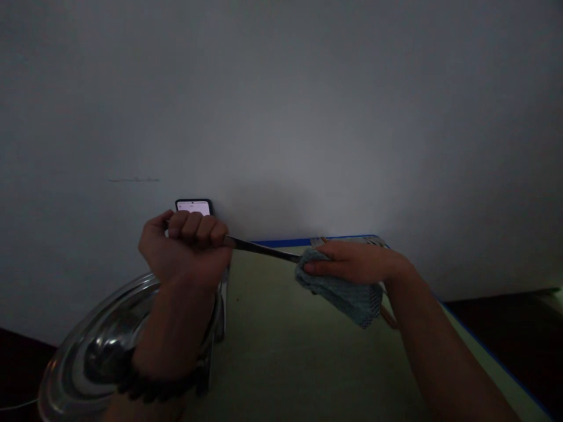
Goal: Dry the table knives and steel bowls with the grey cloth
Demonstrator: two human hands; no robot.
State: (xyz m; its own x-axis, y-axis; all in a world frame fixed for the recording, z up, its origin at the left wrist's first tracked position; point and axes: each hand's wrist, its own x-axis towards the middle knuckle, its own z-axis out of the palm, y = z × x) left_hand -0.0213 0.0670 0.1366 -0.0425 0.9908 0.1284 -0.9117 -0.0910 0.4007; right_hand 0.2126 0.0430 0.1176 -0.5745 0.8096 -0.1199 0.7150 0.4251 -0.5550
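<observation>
My left hand (191, 240) is closed in a fist around one end of a long, flat metal utensil handle (264, 251). The handle slants slightly down to the right, toward my right hand (358, 262). That hand pinches a grey-green cloth (341, 293), folded around the other end of the handle, so which utensil it is stays hidden. The cloth's loose corner hangs over the table. A dark beaded bracelet circles my left wrist.
Below is a pale green table (264, 340) with a blue edge, set against a grey wall (281, 117). A shiny metal basin (92, 351) stands at the left, partly behind my forearm. A lit phone (193, 206) leans on the wall behind my left hand.
</observation>
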